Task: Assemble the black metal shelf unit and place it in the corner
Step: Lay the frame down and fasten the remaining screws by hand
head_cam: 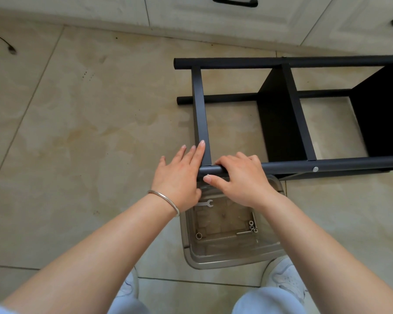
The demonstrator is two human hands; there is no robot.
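Shelf unit (288, 114) on its side | right hand (238, 177) grip curled round near tube | left hand (179, 175) flat against crossbar

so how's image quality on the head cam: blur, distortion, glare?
Head view: soft even daylight, faint shadows; wide-angle bending of the cabinet base and the shelf frame; slight blur on the frame's right side; hands sharp; clear bin shows mild reflections, hardware inside readable.

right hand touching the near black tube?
Touching. The head view shows the right hand curled over the near black tube, fingers on top and thumb beneath, beside the crossbar joint.
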